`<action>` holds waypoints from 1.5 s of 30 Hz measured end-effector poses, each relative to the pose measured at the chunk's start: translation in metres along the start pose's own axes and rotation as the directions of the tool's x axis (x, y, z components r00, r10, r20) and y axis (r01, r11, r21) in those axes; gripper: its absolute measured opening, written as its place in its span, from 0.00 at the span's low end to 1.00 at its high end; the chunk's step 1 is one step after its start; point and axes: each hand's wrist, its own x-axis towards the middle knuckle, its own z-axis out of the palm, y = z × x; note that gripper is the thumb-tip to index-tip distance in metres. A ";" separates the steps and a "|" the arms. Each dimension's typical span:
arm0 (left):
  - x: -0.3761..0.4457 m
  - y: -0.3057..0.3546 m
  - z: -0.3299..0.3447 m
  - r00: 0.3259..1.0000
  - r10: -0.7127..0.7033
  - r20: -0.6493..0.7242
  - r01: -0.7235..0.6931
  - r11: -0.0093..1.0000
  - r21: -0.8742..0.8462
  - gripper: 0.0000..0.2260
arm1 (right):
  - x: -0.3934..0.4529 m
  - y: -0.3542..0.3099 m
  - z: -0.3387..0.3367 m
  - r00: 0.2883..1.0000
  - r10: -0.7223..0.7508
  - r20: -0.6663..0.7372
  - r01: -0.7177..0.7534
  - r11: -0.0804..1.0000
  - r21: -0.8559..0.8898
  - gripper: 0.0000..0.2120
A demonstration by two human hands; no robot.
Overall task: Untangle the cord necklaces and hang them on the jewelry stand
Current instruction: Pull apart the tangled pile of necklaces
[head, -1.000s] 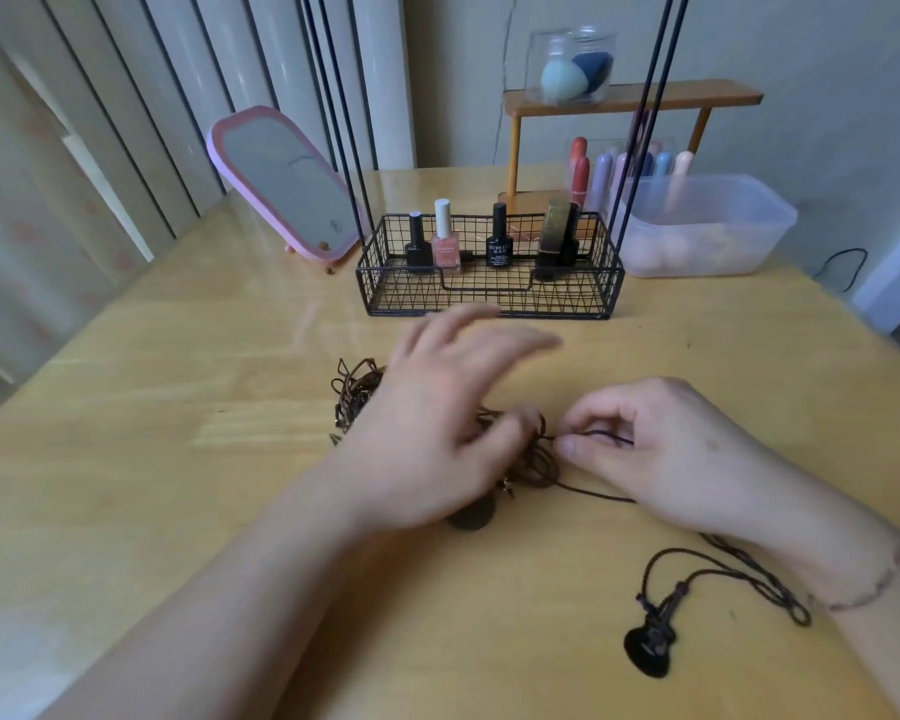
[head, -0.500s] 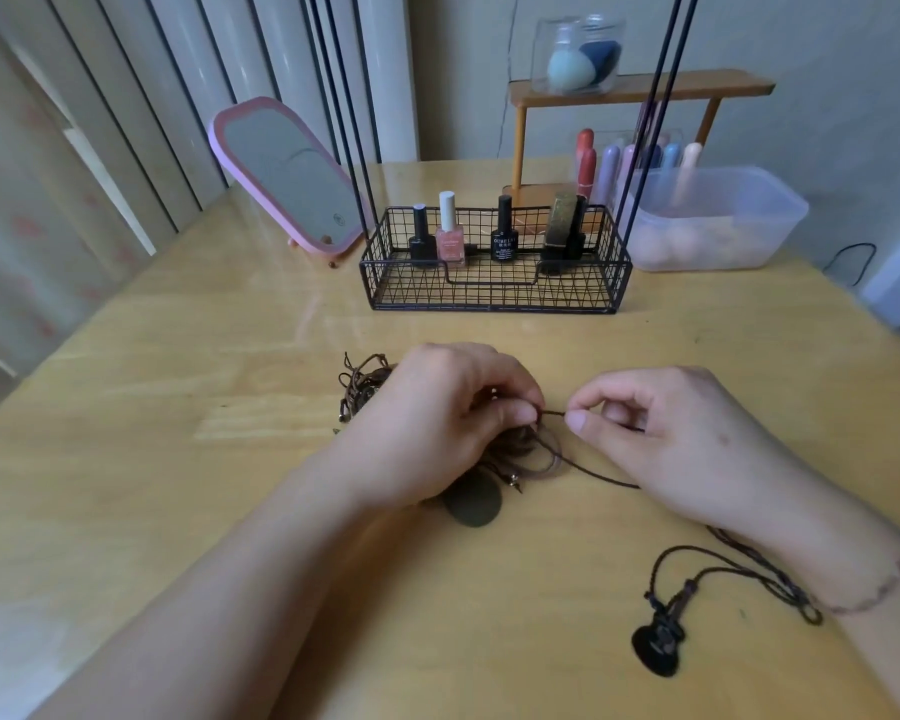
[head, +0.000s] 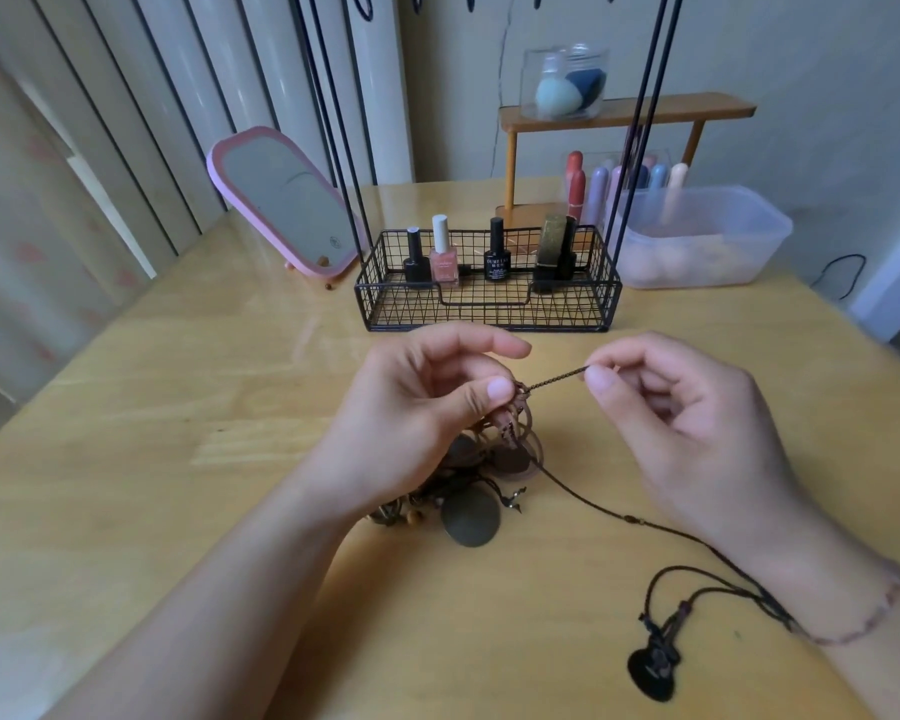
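— Report the near field first.

— Nearest me, under my right wrist, I note a black guitar-shaped pendant lying flat on the table, its cord looped beside it and running up beneath that wrist.

— And the tangle?

— The tangled cord necklaces sit directly below my left hand, partly lifted, with a round bronze disc pendant resting on the wood just inboard of my left wrist. My left hand pinches the knot between thumb and curled fingers. My right hand pinches one braided cord strand at thumb and forefinger. The strand runs taut between the two hands, which are held apart, both raised off the table.

— Beyond the hands?

— Just past the fingertips stands the jewelry stand: a wire basket base holding nail polish bottles, thin black uprights rising out of frame. Beyond my left hand, a pink mirror; beyond my right, a clear plastic tub.
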 end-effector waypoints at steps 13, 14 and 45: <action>-0.001 0.004 0.003 0.999 -0.043 0.017 0.045 0.992 -0.116 0.06 | 0.001 -0.004 -0.002 0.998 -0.020 -0.066 0.027 0.995 0.099 0.06; -0.002 0.004 0.003 0.999 -0.051 0.016 0.052 0.991 -0.121 0.06 | 0.001 -0.003 -0.001 0.998 -0.011 -0.058 0.016 0.996 0.084 0.06; -0.009 0.005 0.008 0.967 0.249 0.056 -0.223 0.720 0.657 0.08 | -0.007 -0.010 0.001 0.817 0.349 0.459 -0.036 0.826 -0.563 0.15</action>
